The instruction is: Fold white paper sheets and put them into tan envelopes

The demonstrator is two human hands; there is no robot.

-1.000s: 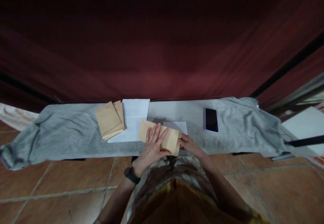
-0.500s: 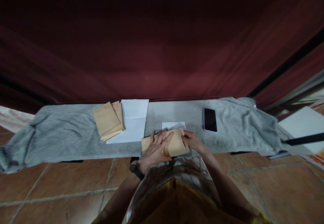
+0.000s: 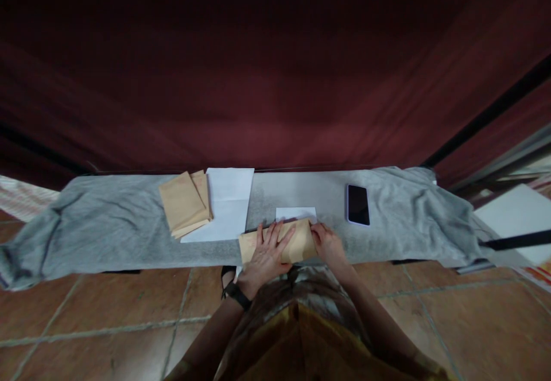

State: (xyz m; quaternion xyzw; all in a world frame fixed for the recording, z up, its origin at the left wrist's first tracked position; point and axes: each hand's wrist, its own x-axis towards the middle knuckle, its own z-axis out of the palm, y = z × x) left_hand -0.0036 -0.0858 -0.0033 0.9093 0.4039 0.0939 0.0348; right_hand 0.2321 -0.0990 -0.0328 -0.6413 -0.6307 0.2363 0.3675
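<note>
A brown paper envelope lies lengthwise on the grey cloth close to my body. My left hand rests flat on its middle with the fingers spread, a dark band round the wrist. At the envelope's right end, my right hand has its fingers bent and closed on the edge; the fingertips are partly hidden. Just beyond the envelope, a small white paper shows, its near part covered.
To the left, several brown envelopes lie stacked, overlapping a creased white sheet. A phone in a light purple case lies to the right. Grey cloth covers the narrow surface, and a dark red curtain hangs behind it.
The envelope's raised right part has come down flatter. My right hand has curled in closer at that end, while my left hand stays on the middle, fingers a little more spread.
</note>
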